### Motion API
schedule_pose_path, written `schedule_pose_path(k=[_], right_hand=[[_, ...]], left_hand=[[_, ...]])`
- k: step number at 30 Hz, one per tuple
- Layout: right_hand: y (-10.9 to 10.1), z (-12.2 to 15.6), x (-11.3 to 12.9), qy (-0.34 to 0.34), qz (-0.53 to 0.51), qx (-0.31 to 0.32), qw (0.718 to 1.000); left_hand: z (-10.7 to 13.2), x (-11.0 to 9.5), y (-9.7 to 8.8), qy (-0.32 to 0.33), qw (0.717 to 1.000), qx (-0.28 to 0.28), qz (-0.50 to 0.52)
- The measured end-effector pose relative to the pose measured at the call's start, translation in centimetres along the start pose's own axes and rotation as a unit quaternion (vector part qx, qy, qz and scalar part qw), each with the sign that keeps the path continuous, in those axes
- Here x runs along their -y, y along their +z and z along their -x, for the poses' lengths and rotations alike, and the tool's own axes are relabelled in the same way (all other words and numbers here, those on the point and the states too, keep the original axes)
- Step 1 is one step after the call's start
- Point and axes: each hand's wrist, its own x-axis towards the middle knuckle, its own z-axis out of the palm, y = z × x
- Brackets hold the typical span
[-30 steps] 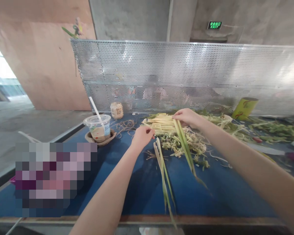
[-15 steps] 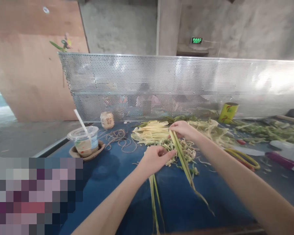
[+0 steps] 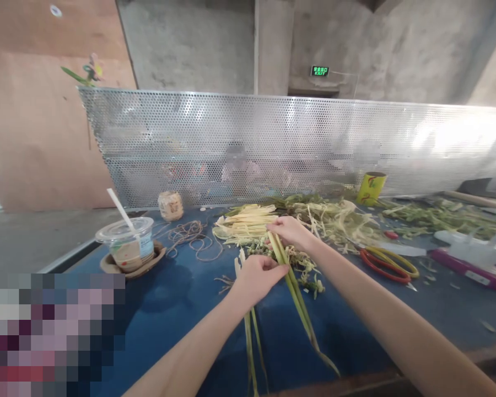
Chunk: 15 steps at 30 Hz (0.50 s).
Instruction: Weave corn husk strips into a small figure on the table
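Observation:
My right hand [image 3: 291, 231] pinches the upper end of a long green-yellow plant stalk [image 3: 300, 300], which slants down towards me and narrows to a thin tail. Lower on the same stalk, my left hand [image 3: 256, 278] is closed, thumb and fingers meeting at its edge. More thin stalks [image 3: 251, 342] lie on the blue tabletop [image 3: 169, 336], partly hidden under my left hand and forearm. Just beyond the hands is a heap of pale yellow strips [image 3: 248, 220]. Curled green trimmings [image 3: 310, 273] lie close behind the held stalk.
At left, a lidded plastic cup [image 3: 130, 251] with a straw stands in a brown dish [image 3: 159, 256], near tangled cord [image 3: 190, 237]. Scissors with red and yellow handles [image 3: 391, 264], a purple-labelled item [image 3: 467, 269] and a yellow can [image 3: 371, 187] are at right. Perforated metal panel [image 3: 198, 127] behind.
The view has turned slightly right, so things sit further left in the picture. My right hand, with the stalk's upper end, has come a little lower and nearer my left hand.

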Motion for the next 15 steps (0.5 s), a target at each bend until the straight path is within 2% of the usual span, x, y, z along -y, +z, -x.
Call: schedule_pose_path(k=[6,8,11,13,15], right_hand=[[-2.5,1.1,0.7,0.031,0.03,0.092,0.995],[-3.6,0.6,1.1,0.031,0.039,0.083,0.995],[-5.3,-1.3,1.4,0.02,0.048,0.013,0.999],[-6.3,-3.0,1.3,0.005,0.054,-0.046,0.997],[-6.7,-4.5,1.0,-0.011,0.072,-0.087,0.994]], left_hand=[[-0.5,0.4,-0.1,-0.011,1.0,-0.014,0.015],[-0.6,0.1,-0.6,-0.014,0.999,-0.013,0.026],[-0.8,-0.6,-2.5,-0.016,0.994,-0.025,0.101],[-1.3,-0.7,-4.4,-0.021,0.985,-0.102,0.136],[-2.0,-0.2,-6.2,-0.012,0.977,-0.196,0.082]])
